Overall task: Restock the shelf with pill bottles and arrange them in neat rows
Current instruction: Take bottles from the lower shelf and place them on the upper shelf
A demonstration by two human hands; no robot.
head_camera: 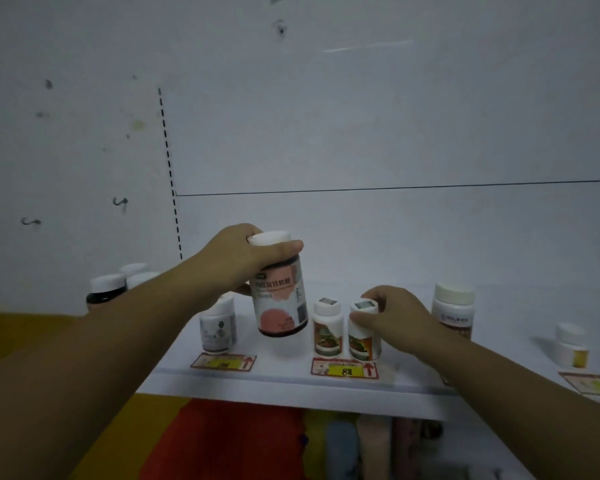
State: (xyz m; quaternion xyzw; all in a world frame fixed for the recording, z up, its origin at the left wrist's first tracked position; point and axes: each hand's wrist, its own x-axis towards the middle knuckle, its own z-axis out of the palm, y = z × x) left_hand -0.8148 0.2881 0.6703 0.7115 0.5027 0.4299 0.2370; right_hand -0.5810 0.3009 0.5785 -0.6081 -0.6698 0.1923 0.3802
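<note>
My left hand (243,258) grips a large dark pill bottle (281,306) with a pink label by its white cap, holding it tilted just above the white shelf (291,379). My right hand (392,317) closes on the cap of a small white bottle with a green-and-red label (362,341), which stands on the shelf. A matching small bottle (327,329) stands right beside it on the left. A small grey-labelled bottle (218,329) stands behind my left wrist, partly hidden.
A taller white-capped bottle (453,311) stands behind my right hand, and a small yellow-labelled bottle (571,346) at the far right. Dark white-capped bottles (106,289) cluster at the left. Price tags (345,368) line the shelf's front edge. A white wall rises behind.
</note>
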